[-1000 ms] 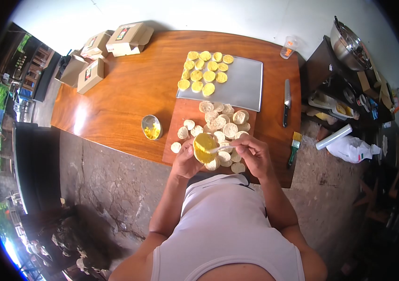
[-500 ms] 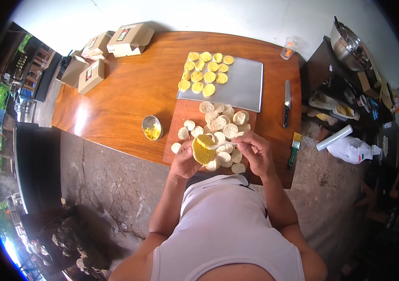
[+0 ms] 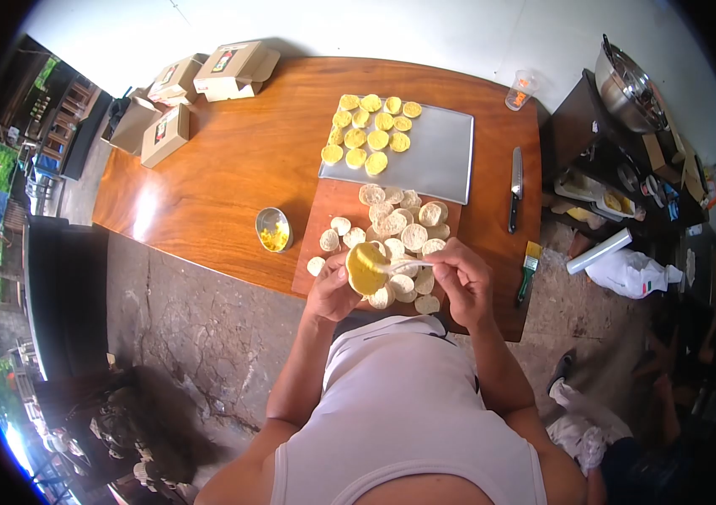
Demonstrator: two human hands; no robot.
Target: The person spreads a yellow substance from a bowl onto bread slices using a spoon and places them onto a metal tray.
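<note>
One bread round [image 3: 366, 268] sits gripped in the left hand [image 3: 334, 290] above the cutting board's [image 3: 322, 215] near edge while the right hand [image 3: 461, 282], pinched on a white spreader [image 3: 404, 265], butters it; next likely calls for setting it on the baking tray [image 3: 434, 160].

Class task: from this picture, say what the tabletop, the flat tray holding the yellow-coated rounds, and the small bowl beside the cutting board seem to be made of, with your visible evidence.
Tabletop: apparently varnished wood; reddish-brown grain with a glossy glare patch.
Tray: probably metal, perhaps aluminium; flat, grey, matte sheet.
Small bowl: likely stainless steel; shiny, reflective rim around yellow spread.
</note>
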